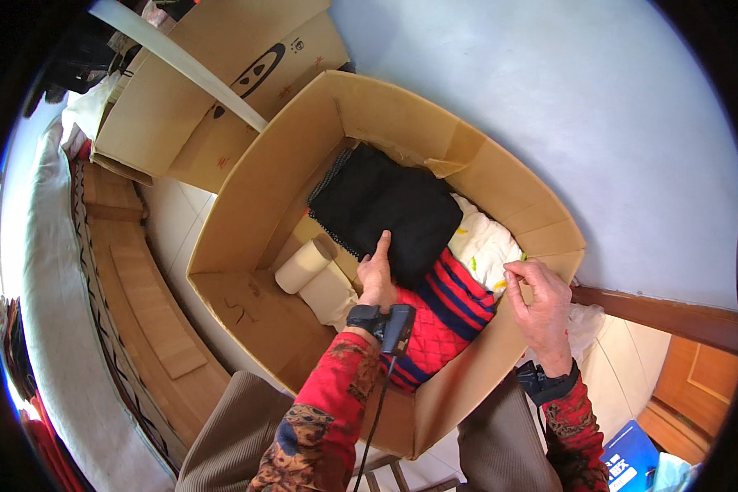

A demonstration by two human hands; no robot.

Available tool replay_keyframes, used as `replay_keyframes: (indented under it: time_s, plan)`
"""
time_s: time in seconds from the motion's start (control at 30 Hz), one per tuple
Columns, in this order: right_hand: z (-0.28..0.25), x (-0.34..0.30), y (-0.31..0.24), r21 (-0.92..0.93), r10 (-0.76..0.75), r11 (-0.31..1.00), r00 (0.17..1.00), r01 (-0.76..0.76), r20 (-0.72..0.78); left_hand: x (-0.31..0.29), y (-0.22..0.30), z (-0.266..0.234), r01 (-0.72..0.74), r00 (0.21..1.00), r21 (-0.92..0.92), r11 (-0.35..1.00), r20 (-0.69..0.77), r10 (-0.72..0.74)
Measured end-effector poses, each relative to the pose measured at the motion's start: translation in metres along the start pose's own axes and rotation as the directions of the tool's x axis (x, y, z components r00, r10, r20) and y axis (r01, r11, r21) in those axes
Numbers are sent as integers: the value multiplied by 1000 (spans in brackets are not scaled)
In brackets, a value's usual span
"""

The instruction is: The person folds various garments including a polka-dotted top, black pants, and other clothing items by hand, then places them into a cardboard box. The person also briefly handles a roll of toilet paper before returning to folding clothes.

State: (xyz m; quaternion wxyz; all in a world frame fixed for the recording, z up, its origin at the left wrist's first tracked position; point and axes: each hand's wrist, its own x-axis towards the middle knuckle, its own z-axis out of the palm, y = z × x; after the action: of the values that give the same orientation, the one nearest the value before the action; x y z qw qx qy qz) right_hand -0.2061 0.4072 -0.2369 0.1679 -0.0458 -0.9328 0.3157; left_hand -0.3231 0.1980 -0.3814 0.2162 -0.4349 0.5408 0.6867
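Note:
My left hand point(375, 280) is in the cardboard box point(246, 316) at the near edge of a folded black cloth point(389, 201). Its thumb lies on top of the cloth, while the other fingers are mostly hidden beneath it. My right hand point(543, 310) is over the box's right side, beside a white cloth point(477, 242) with green and yellow patches. Thumb and forefinger tips come together in a pinch; anything between them is too small to make out. A red quilted garment with navy stripes point(447, 316) lies under my left wrist, partly covered by the black cloth.
A pale roll point(302, 266) lies in the box's left part. Another cardboard box point(221, 107) stands behind it, crossed by a white bar point(184, 61). A pale wall point(549, 90) borders the right. My knees flank the box; a blue package point(631, 455) sits lower right.

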Motion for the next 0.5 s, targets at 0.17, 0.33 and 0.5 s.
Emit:
replay_keyframes:
  time_s: [0.17, 0.33, 0.5]
  plan:
    - [-5, 0, 0, -64, 40, 997, 993, -33, 115, 1, 20, -16, -209, 966, 165, 964, 190, 177]
    - [-9, 20, -7, 386, 303, 780, 836, -493, 458, 12, 59, -31, -316, 891, 156, 936, 388, 236]
    - [21, 59, -22, 551, 416, 154, 560, -820, 717, -31, 74, -31, 53, 940, 26, 998, 337, -58]
